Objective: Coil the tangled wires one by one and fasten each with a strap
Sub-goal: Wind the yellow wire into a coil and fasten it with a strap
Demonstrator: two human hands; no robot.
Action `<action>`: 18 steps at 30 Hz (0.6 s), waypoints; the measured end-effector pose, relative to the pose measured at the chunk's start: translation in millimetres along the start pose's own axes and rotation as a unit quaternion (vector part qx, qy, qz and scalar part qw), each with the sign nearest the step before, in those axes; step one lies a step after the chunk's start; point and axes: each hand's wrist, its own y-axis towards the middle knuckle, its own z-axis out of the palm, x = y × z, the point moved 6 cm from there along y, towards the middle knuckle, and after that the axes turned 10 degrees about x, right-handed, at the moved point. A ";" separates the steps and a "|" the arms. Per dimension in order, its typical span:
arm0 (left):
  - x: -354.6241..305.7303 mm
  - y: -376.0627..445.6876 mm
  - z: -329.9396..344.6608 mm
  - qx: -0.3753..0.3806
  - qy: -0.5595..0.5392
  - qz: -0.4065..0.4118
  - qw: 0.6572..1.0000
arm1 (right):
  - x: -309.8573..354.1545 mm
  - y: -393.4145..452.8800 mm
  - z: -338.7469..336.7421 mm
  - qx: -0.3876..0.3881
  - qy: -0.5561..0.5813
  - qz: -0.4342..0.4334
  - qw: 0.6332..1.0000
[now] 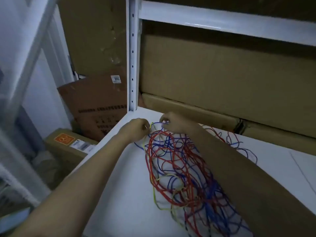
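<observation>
A loose tangle of red, blue and yellow-green wires [181, 170] sprawls across the white shelf [119, 194] between my forearms. At its far end my left hand [136, 128] pinches a yellow-green wire [151, 125], while my right hand [172, 123] pinches a blue wire [159, 123] beside it.

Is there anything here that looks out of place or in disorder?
Yes. The red, blue and yellow wires lie in one tangled heap on the white shelf, none coiled. The left hand and right hand pinch strands at its far end.
</observation>
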 end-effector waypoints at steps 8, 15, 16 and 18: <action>0.5 5.5 -11.6 -0.011 -0.209 0.076 0.975 | 9.0 17.1 -4.7 0.023 0.085 -0.038 0.995; -15.4 1.9 -25.2 -0.023 -0.291 0.071 0.954 | 11.7 -10.1 -49.3 -0.102 0.221 -0.045 0.969; -21.2 1.3 -25.2 -0.005 -0.304 0.079 0.950 | 12.8 -15.8 -58.4 -0.131 0.229 -0.054 0.963; -33.3 -1.2 -26.2 0.019 -0.317 0.102 0.943 | 11.5 -28.6 -78.0 -0.198 0.259 -0.060 0.944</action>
